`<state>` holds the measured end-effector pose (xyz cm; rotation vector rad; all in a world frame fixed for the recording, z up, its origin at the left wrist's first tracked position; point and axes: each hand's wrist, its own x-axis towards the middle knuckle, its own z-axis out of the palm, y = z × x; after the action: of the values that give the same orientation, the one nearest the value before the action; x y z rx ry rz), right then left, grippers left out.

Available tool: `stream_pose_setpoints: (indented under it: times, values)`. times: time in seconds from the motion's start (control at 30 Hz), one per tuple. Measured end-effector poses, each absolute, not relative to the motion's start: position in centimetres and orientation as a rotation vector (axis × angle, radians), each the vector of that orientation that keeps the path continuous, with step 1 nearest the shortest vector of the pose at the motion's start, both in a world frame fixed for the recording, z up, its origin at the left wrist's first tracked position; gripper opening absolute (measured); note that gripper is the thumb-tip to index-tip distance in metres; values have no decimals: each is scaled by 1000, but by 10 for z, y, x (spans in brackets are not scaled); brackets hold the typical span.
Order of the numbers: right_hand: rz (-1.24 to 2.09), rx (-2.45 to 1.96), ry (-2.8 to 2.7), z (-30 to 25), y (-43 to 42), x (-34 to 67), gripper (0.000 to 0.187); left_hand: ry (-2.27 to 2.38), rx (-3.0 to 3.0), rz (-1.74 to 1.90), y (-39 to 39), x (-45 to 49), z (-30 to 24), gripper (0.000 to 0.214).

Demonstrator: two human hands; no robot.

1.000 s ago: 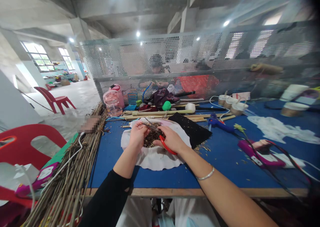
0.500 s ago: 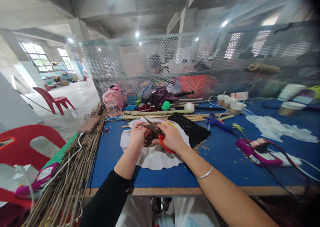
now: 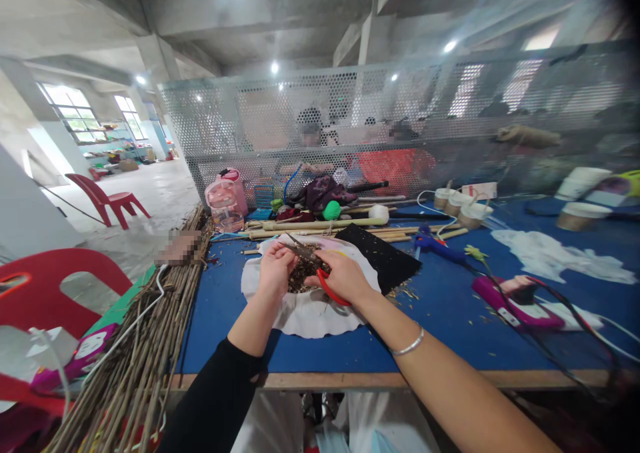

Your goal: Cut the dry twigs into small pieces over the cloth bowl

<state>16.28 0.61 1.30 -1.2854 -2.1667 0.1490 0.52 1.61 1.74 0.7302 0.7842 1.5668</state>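
My right hand [image 3: 345, 276] grips a pair of scissors [image 3: 303, 250] by red-orange handles, its dark blades pointing left and slightly up. My left hand [image 3: 277, 264] is beside the blades, thumb and fingers pinched together. Whatever lies in that pinch is too small to make out. Beneath both hands a heap of brown clippings [image 3: 299, 281] rests on a round white cloth [image 3: 305, 323]. A black sheet [image 3: 383, 260] pokes out from under the cloth's right side.
A long bundle of thin sticks [image 3: 150, 333] leans along the table's left edge. Bamboo rods [image 3: 325, 225], a green ball [image 3: 331, 210] and a pink bottle [image 3: 225, 203] stand at the back. To the right are a blue glue gun [image 3: 440, 248], paper cups [image 3: 473, 213] and a purple power strip [image 3: 520, 306].
The scissor blades look closer together than before. Both hands stay in nearly the same place over the heap.
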Motion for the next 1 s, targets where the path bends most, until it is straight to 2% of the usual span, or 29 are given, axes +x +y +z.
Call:
stream_pose_setpoints:
  times: [0.3, 0.73, 1.0]
  values:
    - [203, -1267, -2192, 17, 4, 164, 36, 824, 682, 1581, 17, 4, 17, 36]
    - [93, -1412, -2210, 14, 4, 164, 39, 847, 674, 1554, 17, 4, 17, 25]
    - [-74, -1491, -2272, 13, 1, 160, 41, 955, 671, 1544, 22, 3, 5, 31]
